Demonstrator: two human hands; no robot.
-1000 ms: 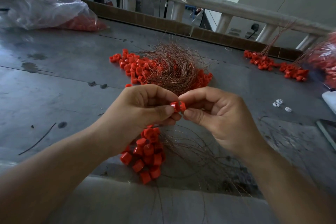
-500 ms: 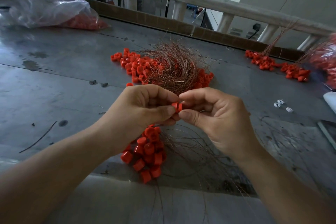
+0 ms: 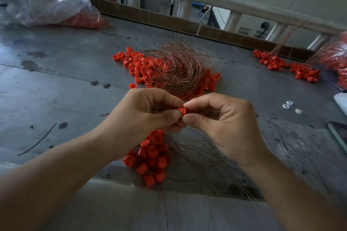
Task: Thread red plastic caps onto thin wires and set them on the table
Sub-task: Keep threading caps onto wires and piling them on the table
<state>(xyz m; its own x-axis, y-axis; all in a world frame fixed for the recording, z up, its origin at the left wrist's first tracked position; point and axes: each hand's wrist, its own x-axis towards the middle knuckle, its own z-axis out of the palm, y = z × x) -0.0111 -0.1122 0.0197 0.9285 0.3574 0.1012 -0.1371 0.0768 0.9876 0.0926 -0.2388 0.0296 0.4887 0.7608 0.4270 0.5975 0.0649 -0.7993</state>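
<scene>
My left hand (image 3: 148,112), right hand (image 3: 223,120) both pinch one small red cap (image 3: 182,110); three white bits (image 3: 290,106) right of them.

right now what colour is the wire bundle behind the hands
Coppery reddish-brown; the wire bundle shows best in the head view.

Both hands raised mid-view, backs twd the camera. Left hand (image 3: 148,112) comes in from lower left w/ fingers curled, thumb & index pinching a cap (image 3: 182,110) at the tips. Right hand (image 3: 223,124) comes in from lower right, fingers curled too, thumb & index tips pinched on the same cap from the other side. Tips of the 2 hands meet at the cap. Left forearm (image 3: 56,170) & right forearm (image 3: 291,184) bare, angled inward in a V; wrists approx. straight.
</scene>
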